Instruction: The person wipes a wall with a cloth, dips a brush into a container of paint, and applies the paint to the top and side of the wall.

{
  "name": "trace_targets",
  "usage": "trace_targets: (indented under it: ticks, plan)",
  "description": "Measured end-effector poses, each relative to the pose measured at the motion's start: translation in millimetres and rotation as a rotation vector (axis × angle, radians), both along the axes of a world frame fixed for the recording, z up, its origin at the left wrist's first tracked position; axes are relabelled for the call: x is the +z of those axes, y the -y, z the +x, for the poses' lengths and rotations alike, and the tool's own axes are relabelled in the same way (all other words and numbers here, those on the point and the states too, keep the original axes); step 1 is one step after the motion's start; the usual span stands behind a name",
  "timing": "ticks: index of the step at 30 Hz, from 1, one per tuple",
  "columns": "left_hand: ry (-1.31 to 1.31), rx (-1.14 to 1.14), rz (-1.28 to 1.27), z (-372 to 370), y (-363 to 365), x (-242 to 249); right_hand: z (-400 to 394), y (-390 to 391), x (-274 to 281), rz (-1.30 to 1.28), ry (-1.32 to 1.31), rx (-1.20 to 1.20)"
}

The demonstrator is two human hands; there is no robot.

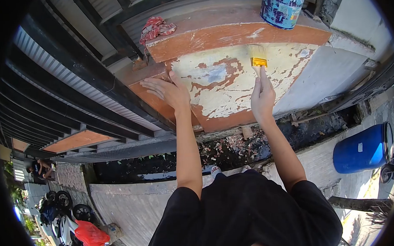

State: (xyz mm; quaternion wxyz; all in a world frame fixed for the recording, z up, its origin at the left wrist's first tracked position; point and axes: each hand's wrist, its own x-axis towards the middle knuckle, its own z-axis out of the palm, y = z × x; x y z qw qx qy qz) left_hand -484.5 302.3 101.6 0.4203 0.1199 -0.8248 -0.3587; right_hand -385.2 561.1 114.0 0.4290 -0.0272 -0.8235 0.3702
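My right hand grips the handle of a paintbrush with a yellow ferrule. Its pale bristles point up against the wall panel, just under the ledge. Old orange-brown paint on that panel is flaked away in patches, showing cream and grey beneath. To the left, my left hand is spread with fingers apart at the panel's left edge, beside an orange-brown block, and holds nothing.
On the ledge stand a blue patterned paint can and a crumpled red-and-white cloth. Below runs a dark ditch littered with paint flakes. A blue barrel lies at right; motorbikes and a seated person are at left.
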Motion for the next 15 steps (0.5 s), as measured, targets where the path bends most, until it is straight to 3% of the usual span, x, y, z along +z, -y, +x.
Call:
trace_targets:
  ticks: [3,8,10,11,15]
  plan:
    - [0.022,-0.01,-0.027,-0.9,-3.4,-19.8,-10.9,6.1,-1.4,0.037,0.016,-0.002]
    - [0.122,-0.142,-0.078,31.6,-20.9,-60.0,-2.0,35.8,-63.5,0.173,0.194,0.195]
    - [0.182,-0.185,-0.139,51.2,-26.2,-68.9,18.2,45.4,-38.8,0.211,0.197,0.228]
    - [0.131,-0.202,-0.012,64.4,-31.8,-69.2,27.4,49.5,-19.8,0.245,0.211,0.253]
    - [0.055,-0.224,0.246,67.0,-39.1,-87.0,-14.6,71.4,65.2,0.282,-0.147,0.287]
